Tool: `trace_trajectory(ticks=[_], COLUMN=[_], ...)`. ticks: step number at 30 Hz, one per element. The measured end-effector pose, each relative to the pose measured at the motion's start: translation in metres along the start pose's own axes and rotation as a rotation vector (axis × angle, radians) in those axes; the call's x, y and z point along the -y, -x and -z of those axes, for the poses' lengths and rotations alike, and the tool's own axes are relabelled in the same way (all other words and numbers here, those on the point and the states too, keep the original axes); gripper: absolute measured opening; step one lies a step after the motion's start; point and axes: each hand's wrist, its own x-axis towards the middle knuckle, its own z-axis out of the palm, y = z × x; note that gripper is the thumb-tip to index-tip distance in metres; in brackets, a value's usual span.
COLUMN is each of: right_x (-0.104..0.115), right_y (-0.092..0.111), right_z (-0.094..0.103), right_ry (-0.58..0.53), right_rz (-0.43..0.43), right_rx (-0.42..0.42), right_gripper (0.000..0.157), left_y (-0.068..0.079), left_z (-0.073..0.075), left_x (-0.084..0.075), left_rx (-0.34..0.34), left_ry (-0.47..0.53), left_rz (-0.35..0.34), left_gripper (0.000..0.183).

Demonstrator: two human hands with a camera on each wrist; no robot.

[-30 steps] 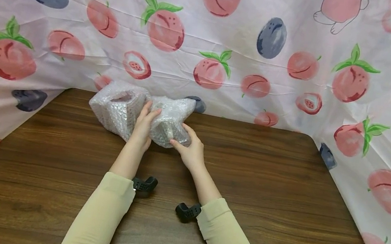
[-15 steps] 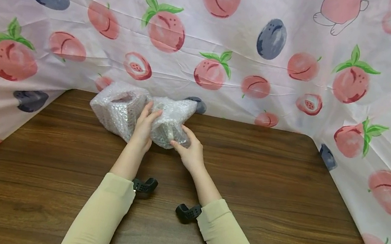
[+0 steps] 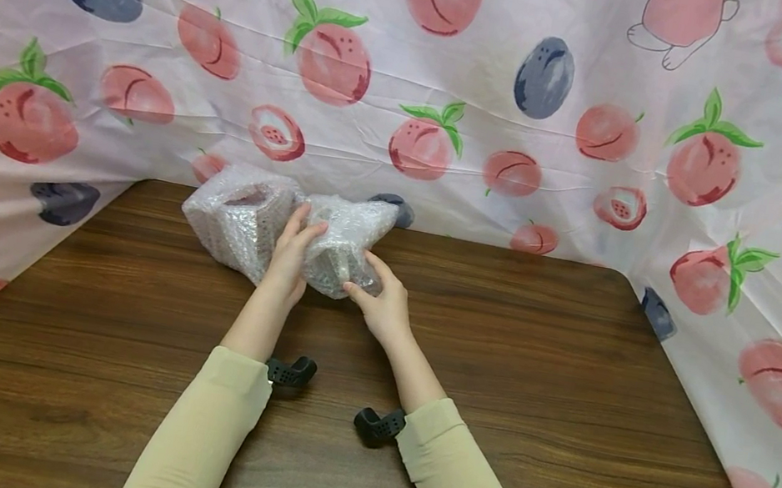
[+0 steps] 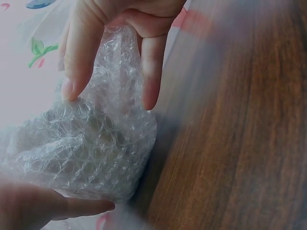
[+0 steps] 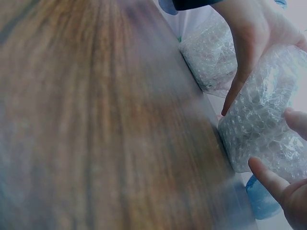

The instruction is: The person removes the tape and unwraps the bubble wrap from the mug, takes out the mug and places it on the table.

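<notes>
At the back of the table, a bubble-wrapped bundle (image 3: 356,226) sits between my hands. My left hand (image 3: 290,258) grips its left side, with fingertips and thumb on the wrap in the left wrist view. From the right, my right hand (image 3: 386,298) holds it with thumb low on the front and fingers at the side; in the right wrist view, these fingertips lie against the clear film (image 5: 259,124). What is inside the wrap is hidden. A larger bubble-wrapped bundle (image 3: 232,216) stands just left of my left hand, with a dark-edged opening or fold facing forward.
The brown wooden table (image 3: 529,383) spreads out in front and to the right. A fruit-printed cloth (image 3: 493,65) hangs close behind the bundles and along both sides. Black wrist devices (image 3: 292,371) jut inward from both cuffs, over the table.
Almost nothing differs. Both hands keep their hold on the bundle, and the whole head view has shifted very slightly.
</notes>
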Motion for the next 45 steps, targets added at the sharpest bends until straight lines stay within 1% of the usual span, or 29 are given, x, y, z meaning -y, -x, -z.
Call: trace_trajectory(ticks=[13, 21, 36, 45], right_x=[0.003, 0.005, 0.014, 0.018], right_y=[0.002, 0.002, 0.005, 0.007], right_z=[0.003, 0.005, 0.020, 0.030], right_ry=[0.004, -0.012, -0.010, 0.006], right_rz=[0.024, 0.059, 0.087, 0.128], right_rx=[0.017, 0.016, 0.051, 0.026], right_gripper=[0.059, 0.059, 0.061, 0.060], left_y=[0.004, 0.004, 0.011, 0.015], left_z=[-0.003, -0.006, -0.015, -0.025], left_x=[-0.003, -0.005, -0.015, -0.021], left_rx=[0.017, 0.011, 0.023, 0.034], left_ry=[-0.018, -0.014, -0.003, 0.000], left_rz=[0.021, 0.000, -0.013, -0.026], left_gripper=[0.073, 0.073, 0.073, 0.073])
